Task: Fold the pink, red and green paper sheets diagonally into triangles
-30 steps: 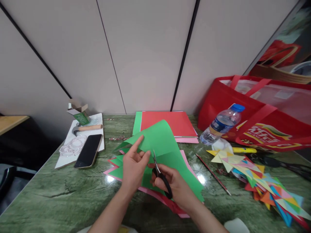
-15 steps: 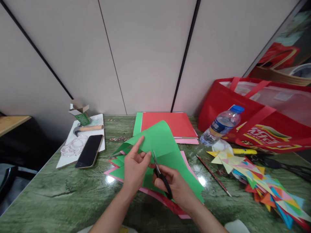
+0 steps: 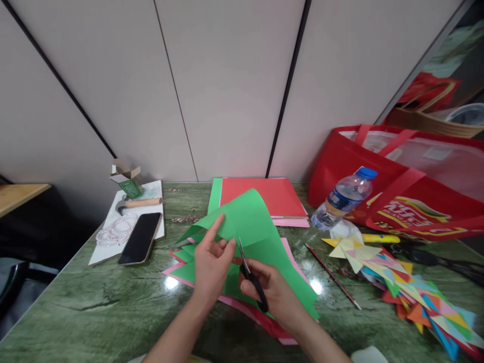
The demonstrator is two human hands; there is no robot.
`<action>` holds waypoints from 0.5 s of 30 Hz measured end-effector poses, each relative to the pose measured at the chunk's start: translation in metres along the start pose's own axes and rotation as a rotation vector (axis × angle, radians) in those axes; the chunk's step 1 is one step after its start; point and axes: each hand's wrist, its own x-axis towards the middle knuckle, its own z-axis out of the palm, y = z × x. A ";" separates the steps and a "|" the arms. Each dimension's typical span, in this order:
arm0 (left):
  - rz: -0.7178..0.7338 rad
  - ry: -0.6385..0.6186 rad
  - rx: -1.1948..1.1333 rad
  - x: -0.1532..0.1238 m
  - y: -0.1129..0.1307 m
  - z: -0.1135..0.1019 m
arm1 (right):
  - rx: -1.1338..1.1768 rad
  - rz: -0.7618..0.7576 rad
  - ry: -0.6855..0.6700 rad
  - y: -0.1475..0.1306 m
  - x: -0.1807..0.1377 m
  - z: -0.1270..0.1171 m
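A green paper sheet (image 3: 249, 214) rises in a curve over more green, pink and red paper on the table. My left hand (image 3: 214, 262) pinches this sheet between thumb and fingers, its index finger stretched along the surface. Close to its thumb, my right hand (image 3: 272, 292) grips black-handled scissors (image 3: 249, 272) with the fingers in the loops. The scissor blades point up and away from me and lie at the green sheet; whether they are fully closed I cannot tell. Beneath, pink paper (image 3: 245, 305) sticks out along the near edge, and pointed cut edges show at the left.
Behind lies a stack of red paper (image 3: 260, 196). At left, a phone (image 3: 139, 238), a hammer (image 3: 141, 202), a small box (image 3: 129, 184) and beads (image 3: 117, 229). At right, a pencil (image 3: 333, 276), a water bottle (image 3: 342, 199), a red bag (image 3: 397, 186) and folded paper pieces (image 3: 412, 287).
The whole view has shifted slightly, with the table appearing a little lower. Both hands, the scissors and the green sheet keep nearly the same positions relative to each other.
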 end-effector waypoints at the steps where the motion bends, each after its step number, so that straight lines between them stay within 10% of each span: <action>1: -0.003 0.004 -0.004 0.000 0.001 0.000 | -0.002 -0.005 -0.002 0.000 0.000 0.000; 15: -0.002 0.022 -0.024 -0.002 -0.001 0.000 | -0.025 -0.017 0.027 0.008 0.001 -0.002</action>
